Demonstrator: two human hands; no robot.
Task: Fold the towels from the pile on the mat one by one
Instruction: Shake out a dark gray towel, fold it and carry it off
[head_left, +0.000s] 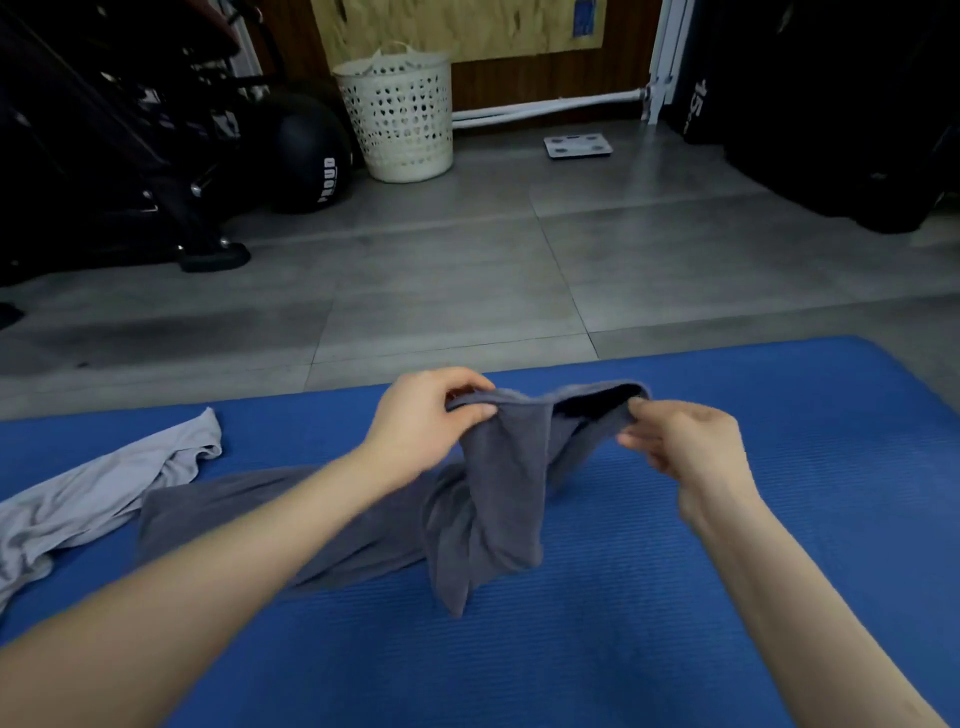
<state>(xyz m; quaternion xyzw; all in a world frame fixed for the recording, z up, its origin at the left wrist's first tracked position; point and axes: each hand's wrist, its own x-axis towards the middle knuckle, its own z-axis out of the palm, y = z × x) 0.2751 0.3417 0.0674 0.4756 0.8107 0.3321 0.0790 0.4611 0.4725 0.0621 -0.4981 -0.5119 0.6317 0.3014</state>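
A dark grey towel (498, 499) hangs bunched between my hands above the blue mat (675, 597), and its lower part trails left across the mat under my left forearm. My left hand (426, 421) pinches the towel's top edge at its left end. My right hand (680, 441) pinches the same edge about a hand's width to the right. A light grey towel (98, 493) lies crumpled on the mat at the left edge.
Grey tiled floor (441, 270) lies beyond the mat. A white laundry basket (400, 114) stands at the back wall, with a black ball (306, 156) and dark gym equipment to its left. A white scale (577, 145) sits at the back right, beside dark equipment.
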